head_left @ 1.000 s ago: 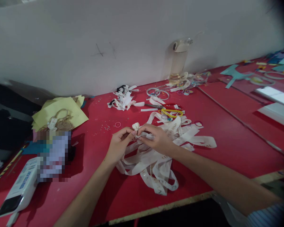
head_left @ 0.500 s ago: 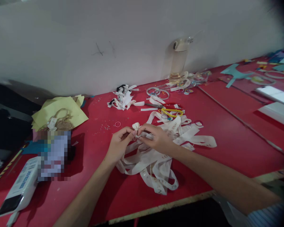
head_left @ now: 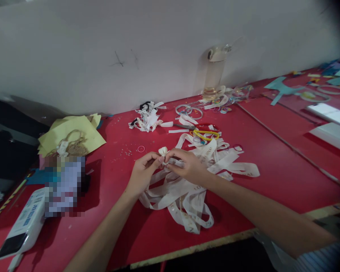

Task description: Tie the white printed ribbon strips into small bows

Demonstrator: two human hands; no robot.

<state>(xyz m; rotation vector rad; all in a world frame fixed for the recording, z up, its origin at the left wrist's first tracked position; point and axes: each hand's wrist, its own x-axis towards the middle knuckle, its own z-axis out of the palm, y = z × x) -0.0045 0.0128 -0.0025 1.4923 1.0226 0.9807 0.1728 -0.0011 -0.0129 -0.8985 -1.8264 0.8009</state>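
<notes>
Between the fingertips of both hands is a small gathered piece of white ribbon (head_left: 163, 151), its folded loop sticking up above them. My left hand (head_left: 146, 168) pinches it from the left, my right hand (head_left: 185, 164) from the right; the fingers cover its lower part. Below and right of the hands lies a loose tangle of white printed ribbon (head_left: 184, 215). Scissors with a yellow and red handle (head_left: 206, 135) rest just behind that tangle. A small pinkish rubber band (head_left: 141, 149) lies left of the held piece.
A pile of cut ribbon scraps (head_left: 149, 119) sits near the wall, with a clear bottle (head_left: 214, 71) to its right. Yellow papers (head_left: 73, 132) with twine and a white device (head_left: 25, 223) are at left. White boxes (head_left: 333, 136) lie at right, beyond a table seam.
</notes>
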